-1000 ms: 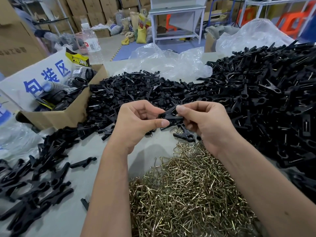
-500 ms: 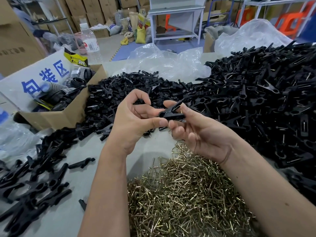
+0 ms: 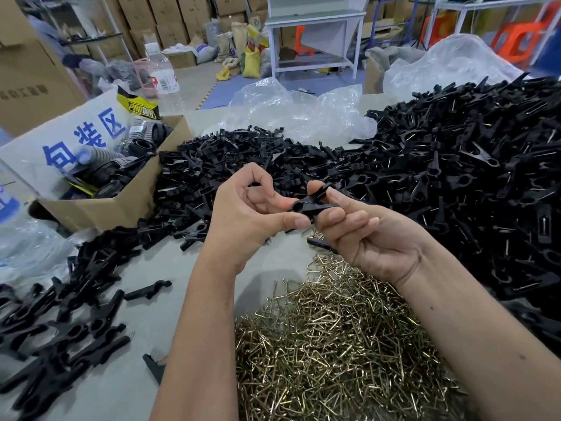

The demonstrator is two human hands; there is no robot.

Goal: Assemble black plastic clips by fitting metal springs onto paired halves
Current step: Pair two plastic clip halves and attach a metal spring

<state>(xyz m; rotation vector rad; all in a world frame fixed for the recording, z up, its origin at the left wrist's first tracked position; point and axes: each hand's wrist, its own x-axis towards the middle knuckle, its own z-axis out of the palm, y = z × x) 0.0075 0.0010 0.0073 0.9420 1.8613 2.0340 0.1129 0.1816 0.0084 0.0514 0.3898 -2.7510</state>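
Above the brass spring heap (image 3: 334, 344), both hands (image 3: 249, 220) (image 3: 373, 238) pinching one black clip (image 3: 312, 205), clip piles (image 3: 455, 177) behind, cardboard box (image 3: 121, 205) left

On the desk (image 3: 282, 262), the heap of springs (image 3: 340, 344) lies nearest the person, in the middle. Above it the left hand (image 3: 249, 214) and right hand (image 3: 373, 238) meet, with a clip (image 3: 315, 205) held between them. Behind the hands lies a heap of clip halves (image 3: 230, 165); to the right a larger heap of clips (image 3: 473, 177) runs toward the far edge. More clip halves (image 3: 60, 317) lie at the near left. A cardboard box (image 3: 121, 205) stands at the left, behind those. Plastic bags (image 3: 291, 113) lie behind the heaps, and a bottle (image 3: 161, 71) stands behind the box.
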